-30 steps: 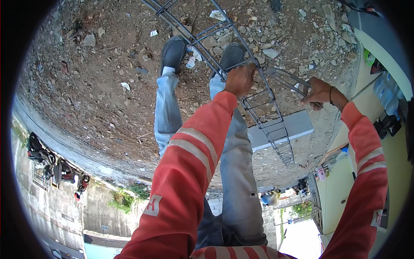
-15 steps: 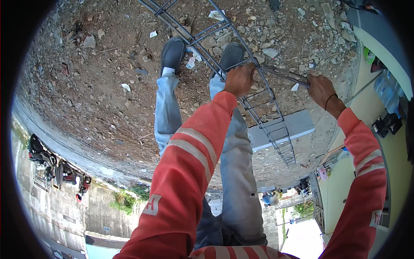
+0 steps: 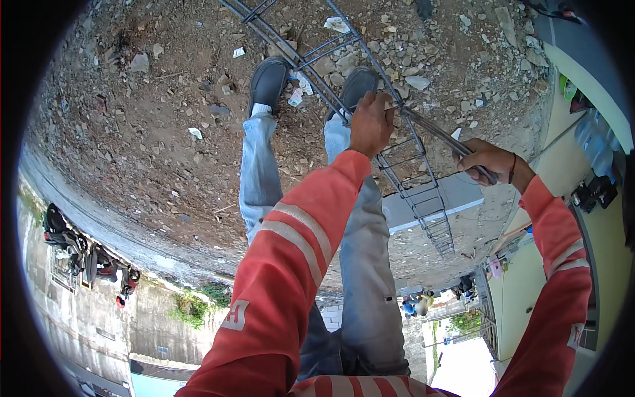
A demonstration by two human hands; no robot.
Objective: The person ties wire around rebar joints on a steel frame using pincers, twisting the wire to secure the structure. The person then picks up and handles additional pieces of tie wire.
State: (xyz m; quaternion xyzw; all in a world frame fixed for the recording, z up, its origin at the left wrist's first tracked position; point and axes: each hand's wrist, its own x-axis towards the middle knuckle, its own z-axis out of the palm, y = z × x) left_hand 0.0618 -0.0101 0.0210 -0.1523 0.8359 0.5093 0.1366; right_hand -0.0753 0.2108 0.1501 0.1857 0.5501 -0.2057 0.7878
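Note:
A long, narrow cage of dark steel bars (image 3: 423,155) runs from the top centre down to the lower right, with thin cross ties between its bars. Over one of these ties my left hand (image 3: 372,126) is closed on the cage, fingertips bent beside the long right-hand bar. My right hand (image 3: 486,162) grips the handles of long metal pincers (image 3: 440,132). Their handles lie close together, and their head meets the cage at a tie just right of my left hand. Whether wire is in the jaws is too small to tell.
Rubble and stones cover the dirt ground (image 3: 165,132). My two dark shoes (image 3: 270,83) are beside and beneath the cage. A grey slab (image 3: 433,202) lies under its lower part. Water bottles (image 3: 595,142) stand at the right; motorbikes (image 3: 99,261) and distant people (image 3: 418,304) are farther off.
The pincers' handles, spread apart a second ago, are now together. My right hand has swung up, then back down, turning the pincers. My left hand stays at the same part of the cage.

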